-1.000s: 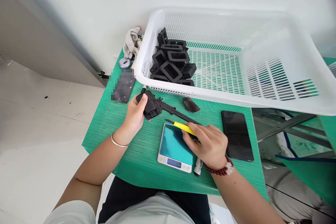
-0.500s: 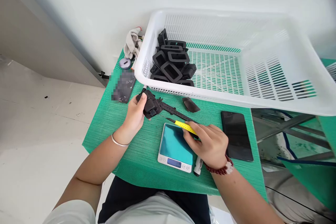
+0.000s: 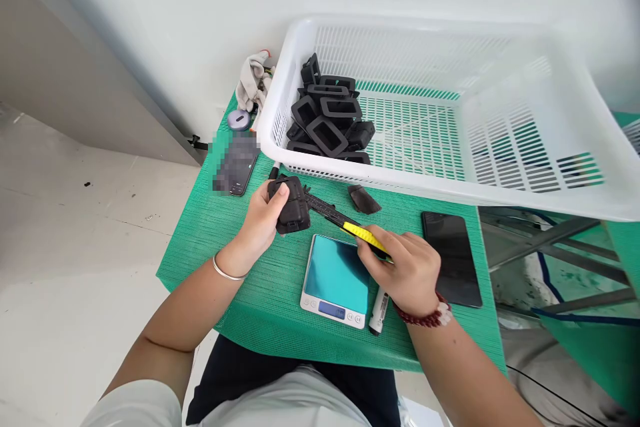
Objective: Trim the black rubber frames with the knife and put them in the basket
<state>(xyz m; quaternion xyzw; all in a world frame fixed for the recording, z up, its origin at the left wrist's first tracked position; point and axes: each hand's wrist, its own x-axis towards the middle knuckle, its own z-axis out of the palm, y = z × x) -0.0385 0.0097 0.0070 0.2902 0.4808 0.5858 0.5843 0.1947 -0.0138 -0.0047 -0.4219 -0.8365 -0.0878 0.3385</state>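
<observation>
Phone by the left edge of the desk: screen pixelated, unreadable. Scale at the near edge: display digits too small to read. Caliper mid-desk: one end is under the black part, the other under the yellow knife; markings not legible. Knife's rear is buried in the closed right hand. Left hand grips the part with its fingers behind it; only the thumb shows. Marker: upper half under the right hand. White basket: right corner cut off by the picture's edge; it covers the desk's far right corner. Grey cloth at the far left corner is partly behind the basket. Piled parts: lower ones hidden, count unclear.
</observation>
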